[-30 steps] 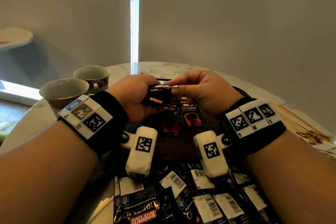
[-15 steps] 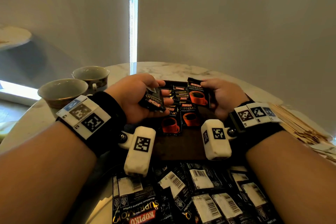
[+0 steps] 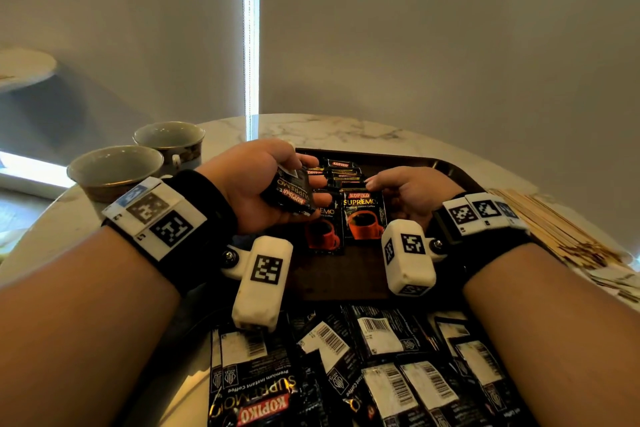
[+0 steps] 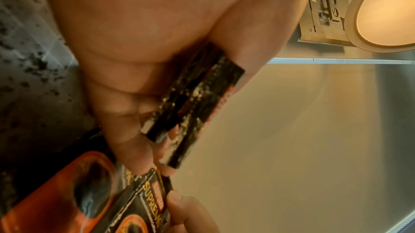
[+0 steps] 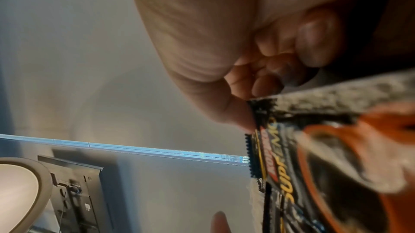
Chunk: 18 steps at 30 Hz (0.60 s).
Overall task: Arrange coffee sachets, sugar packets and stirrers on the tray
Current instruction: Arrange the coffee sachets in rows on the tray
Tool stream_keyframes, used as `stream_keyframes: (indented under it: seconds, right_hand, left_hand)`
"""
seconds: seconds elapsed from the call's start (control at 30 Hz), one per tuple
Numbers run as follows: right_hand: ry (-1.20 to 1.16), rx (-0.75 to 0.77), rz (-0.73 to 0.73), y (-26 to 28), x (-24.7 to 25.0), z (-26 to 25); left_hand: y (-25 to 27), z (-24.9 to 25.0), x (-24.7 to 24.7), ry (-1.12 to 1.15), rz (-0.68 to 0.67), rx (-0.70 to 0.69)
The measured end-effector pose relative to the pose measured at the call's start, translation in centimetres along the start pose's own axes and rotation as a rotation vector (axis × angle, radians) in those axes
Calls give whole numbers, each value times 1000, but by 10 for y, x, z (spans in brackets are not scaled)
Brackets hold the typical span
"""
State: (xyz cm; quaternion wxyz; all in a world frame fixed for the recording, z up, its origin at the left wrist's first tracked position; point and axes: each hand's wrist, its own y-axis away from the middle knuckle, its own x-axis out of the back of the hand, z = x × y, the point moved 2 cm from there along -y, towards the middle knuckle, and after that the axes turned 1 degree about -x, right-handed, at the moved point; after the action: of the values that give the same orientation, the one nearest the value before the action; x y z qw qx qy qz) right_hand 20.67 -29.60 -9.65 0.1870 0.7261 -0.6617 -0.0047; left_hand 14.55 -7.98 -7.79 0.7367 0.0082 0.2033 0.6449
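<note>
The left hand [image 3: 256, 184] grips a small sachet stack [image 3: 291, 192]. The right hand [image 3: 412, 192] pinches a light, floppy, slippery Kopiko sachet [image 3: 363, 215] at its 12 o'clock edge.

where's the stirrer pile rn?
Head view: the wooden stirrers lie on the marble table, off the tray's right edge, just beyond the right hand.

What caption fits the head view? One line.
Left hand holds spare sachets while right hand sets a coffee sachet on the tray.
</note>
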Motion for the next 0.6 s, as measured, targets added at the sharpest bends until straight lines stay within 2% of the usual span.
stream_keyframes:
  seconds: [0.23, 0.33, 0.47, 0.6]
  right_hand:
    - [156, -6, -96, 2, -3, -3]
    - [169, 40, -134, 3, -6, -4]
    - [158, 118, -24, 6, -2, -4]
    - [175, 130, -14, 2, -1, -3]
  left_hand:
    - [-3, -1, 2, -13, -2, 20]
    - [-6, -3, 3, -20, -10, 40]
    - [-8, -3, 4, -6, -16, 37]
    - [-6, -3, 4, 6, -20, 43]
